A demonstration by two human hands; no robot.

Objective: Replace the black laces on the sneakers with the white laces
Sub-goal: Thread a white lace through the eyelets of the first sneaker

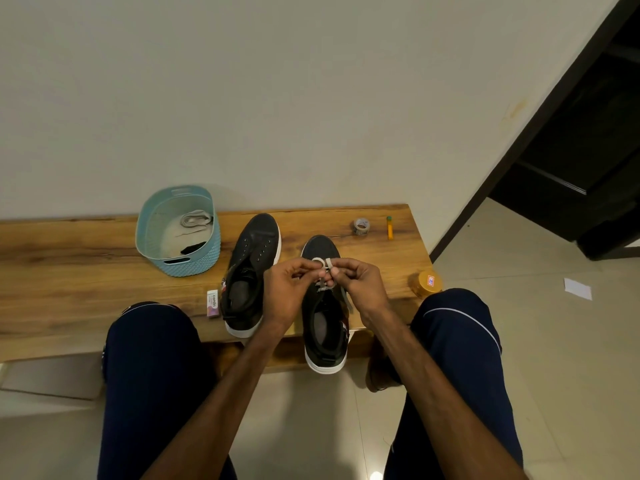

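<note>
Head view: both hands meet over the nearer sneaker, which stands on the worktop with its toe pointing away and its heel past the near edge. The left hand curls its fingers and pinches one side of the white lace. The right hand pinches the other side with its fingers, so the lace forms a small loop just beyond the fingertips. Under the fingers the lace crosses the eyelets of this sneaker.

Just left of the left fingers lies the second sneaker, its eyelets bare. Farther left and beyond them stands a blue basket, holding a bundled spare lace and a black lace. Left of the fingers and nearer the person, touching the second sneaker's side, lies a small eraser box.

Beyond and right of the right fingers sit a tape roll and a yellow marker. A jar with an orange lid stands well to their right, at the worktop's corner
</note>
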